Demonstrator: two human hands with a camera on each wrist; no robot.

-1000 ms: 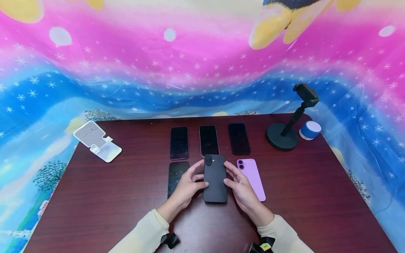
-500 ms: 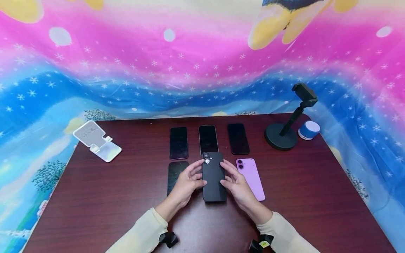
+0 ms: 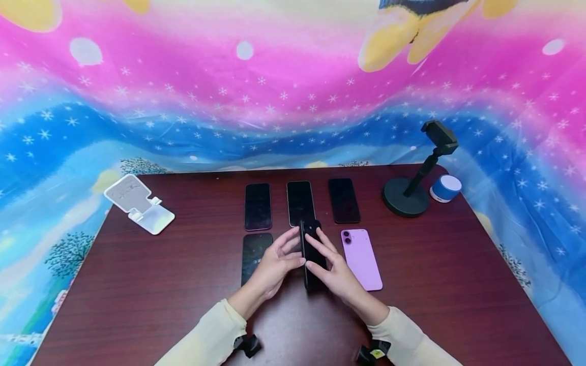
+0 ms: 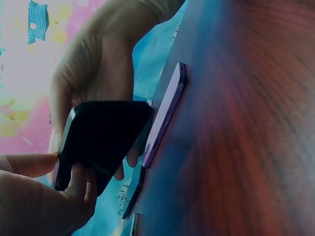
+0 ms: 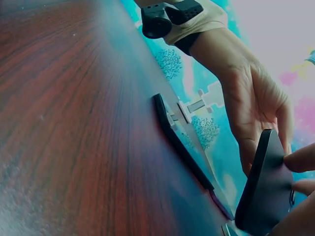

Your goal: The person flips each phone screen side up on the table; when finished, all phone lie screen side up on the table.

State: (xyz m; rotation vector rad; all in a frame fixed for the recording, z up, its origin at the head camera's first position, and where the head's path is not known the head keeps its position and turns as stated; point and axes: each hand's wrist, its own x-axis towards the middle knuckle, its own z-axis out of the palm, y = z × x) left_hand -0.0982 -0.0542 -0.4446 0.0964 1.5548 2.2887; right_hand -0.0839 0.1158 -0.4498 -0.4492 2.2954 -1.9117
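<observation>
A black smartphone (image 3: 313,254) stands tilted on its side above the table. My left hand (image 3: 276,262) pinches its left edge between thumb and fingers; the left wrist view shows the dark screen side facing this hand. My right hand (image 3: 339,274) holds it from the other side, thumb and fingers across its back. Part of the camera bump shows beside the right fingers (image 5: 302,160). To the right lies a purple phone (image 3: 361,259), back up. A dark phone (image 3: 256,254) lies to the left, partly behind my left hand.
Behind lie three screen-up phones: a left one (image 3: 258,206), a middle one (image 3: 300,203) and a right one (image 3: 344,201). A white folding stand (image 3: 146,206) is at left. A black phone holder (image 3: 407,195) and a blue-white cylinder (image 3: 445,189) stand at right.
The black smartphone has turned from back-up to tilted on its side. My right fingers have moved left from its right edge across its back; my left hand has shifted slightly right.
</observation>
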